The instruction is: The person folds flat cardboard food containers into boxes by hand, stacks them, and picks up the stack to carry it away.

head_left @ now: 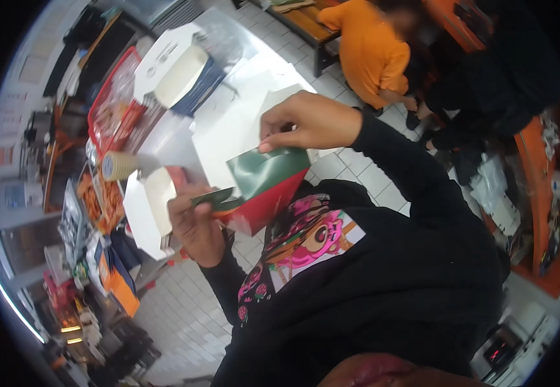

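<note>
Held in front of my chest is a red and green cardboard food box (272, 197), partly folded. My right hand (312, 121) is closed, with thumb and fingers pinching the upper edge of its green panel. At the other end, my left hand (196, 226) grips a green flap, its fingers partly hidden. Just beyond my left hand stands an open white-lined carton (147, 209). Flat white cardboard (218, 142) lies on the table behind the held box.
A blue open carton (202, 84) stands farther back on the metal table (164, 145). Near it are a red basket (115, 80) of plastic bags and a stack of cups (118, 166). A person in an orange shirt (373, 55) is beyond the table, with a dark-clothed person beside them.
</note>
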The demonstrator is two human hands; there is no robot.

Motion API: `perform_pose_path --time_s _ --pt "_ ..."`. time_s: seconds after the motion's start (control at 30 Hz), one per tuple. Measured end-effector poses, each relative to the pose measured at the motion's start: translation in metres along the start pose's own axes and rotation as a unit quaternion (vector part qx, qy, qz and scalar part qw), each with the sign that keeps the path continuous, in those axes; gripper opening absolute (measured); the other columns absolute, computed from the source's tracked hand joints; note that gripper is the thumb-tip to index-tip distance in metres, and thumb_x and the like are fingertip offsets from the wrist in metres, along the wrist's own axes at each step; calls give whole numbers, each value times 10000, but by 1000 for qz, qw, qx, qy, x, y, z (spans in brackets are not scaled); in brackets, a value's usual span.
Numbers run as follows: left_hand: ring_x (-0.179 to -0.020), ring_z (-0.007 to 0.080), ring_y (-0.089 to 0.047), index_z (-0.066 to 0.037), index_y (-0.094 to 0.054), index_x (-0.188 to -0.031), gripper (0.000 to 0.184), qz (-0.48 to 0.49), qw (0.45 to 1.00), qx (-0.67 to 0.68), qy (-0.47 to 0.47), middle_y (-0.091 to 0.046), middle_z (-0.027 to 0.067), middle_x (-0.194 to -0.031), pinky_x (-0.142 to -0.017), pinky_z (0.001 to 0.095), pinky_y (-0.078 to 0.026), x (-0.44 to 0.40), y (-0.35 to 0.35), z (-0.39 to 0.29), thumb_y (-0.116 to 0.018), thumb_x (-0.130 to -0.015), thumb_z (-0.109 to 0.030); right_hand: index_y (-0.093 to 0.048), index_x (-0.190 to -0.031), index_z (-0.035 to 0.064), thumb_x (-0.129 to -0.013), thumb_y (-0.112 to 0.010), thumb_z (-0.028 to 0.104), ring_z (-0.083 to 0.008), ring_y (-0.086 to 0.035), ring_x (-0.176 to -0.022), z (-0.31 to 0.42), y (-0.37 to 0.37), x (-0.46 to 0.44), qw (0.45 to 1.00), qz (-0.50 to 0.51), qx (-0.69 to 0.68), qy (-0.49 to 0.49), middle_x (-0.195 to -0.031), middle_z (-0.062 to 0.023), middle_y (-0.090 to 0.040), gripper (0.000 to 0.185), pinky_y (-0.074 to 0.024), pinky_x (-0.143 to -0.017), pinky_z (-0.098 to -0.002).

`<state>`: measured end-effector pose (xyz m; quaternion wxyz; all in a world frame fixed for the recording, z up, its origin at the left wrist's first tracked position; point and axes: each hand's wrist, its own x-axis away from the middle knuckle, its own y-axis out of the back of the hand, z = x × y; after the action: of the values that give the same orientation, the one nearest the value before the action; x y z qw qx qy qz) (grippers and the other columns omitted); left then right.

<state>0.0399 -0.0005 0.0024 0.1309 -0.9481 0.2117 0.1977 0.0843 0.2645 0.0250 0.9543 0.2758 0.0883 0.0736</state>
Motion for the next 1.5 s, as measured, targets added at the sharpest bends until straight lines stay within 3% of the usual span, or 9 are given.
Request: perform_pose_path --time_s 0.17,0.4,0.77,0.9,1.0,1.1,1.17,1.4,1.5 --pt "-679 181 -530 4 -579 -860 182 138 924 -354 37 -580 81 -824 -619 299 -413 -9 -13 -27 -734 -832 -89 -689 -870 65 -873 -692 289 -201 -607 -588 21 -6 -1 997 71 24 14 -650 -76 -639 223 -452 -584 -308" --pt "-769 238 -541 25 -586 -866 172 57 886 -460 -36 -536 103 -891 -654 339 -432 -3 -21 -24 -719 -831 -78 -671 -866 73 -883 -675 277 -276 -602 -587 30 -13 -6 990 55 118 55 -622 -86 -614 205 -431 -561 -353" --pt "-809 215 -602 7 -587 -903 131 296 866 -330 233 -633 92 -949 -662 300 -468 6 -5 -22 -682 -877 -80 -684 -883 118 -848 -672 261 -313 -640 -689 19 -38 -20 973 168 120 100 -685 -94 -651 147 -466 -618 -416" --pt "-796 179 -598 3 -568 -876 140 225 934 -254 111 -638 78 -879 -643 279 -457 14 9 -7 -683 -881 -75 -681 -894 121 -850 -670 245 -290 -652 -765 20 -15 -15 967 216 108 75 -735 -76 -664 132 -468 -643 -413" --pt "-804 145 -595 -19 -533 -947 140 203 930 -286 112 -655 83 -873 -636 264 -449 16 24 -7 -660 -897 -51 -671 -881 124 -840 -671 222 -263 -650 -863 -2 -2 -8 953 68 209 208 -800 -58 -669 106 -486 -800 -394" --pt "-791 136 -602 -38 -486 -1051 182 120 960 -159 198 -668 131 -933 -628 264 -443 19 26 -3 -619 -930 -70 -651 -840 106 -797 -693 205 -249 -640 -875 -7 -4 -17 957 196 213 20 -817 -45 -663 115 -296 -1138 -466" --pt "-726 138 -607 -38 -451 -1105 222 210 894 -355 177 -675 137 -891 -612 260 -439 19 25 -1 -594 -954 -116 -650 -842 103 -798 -693 202 -249 -635 -871 -4 -11 -18 969 156 190 18 -803 -41 -657 116 -293 -1141 -470" --pt "-596 192 -574 -36 -446 -1131 265 211 880 -400 143 -638 79 -724 -590 290 -441 8 1 -13 -604 -954 -154 -647 -778 138 -725 -717 170 -244 -618 -933 0 -60 -17 969 -4 226 99 -853 -8 -636 93 -273 -1164 -453" --pt "-762 198 -585 -6 -520 -1097 241 200 893 -334 225 -612 91 -878 -694 304 -452 4 9 -15 -626 -936 -150 -644 -950 106 -716 -742 143 -243 -574 -1055 -1 -58 -19 981 20 87 174 -1005 -44 -622 256 -480 -995 -376"
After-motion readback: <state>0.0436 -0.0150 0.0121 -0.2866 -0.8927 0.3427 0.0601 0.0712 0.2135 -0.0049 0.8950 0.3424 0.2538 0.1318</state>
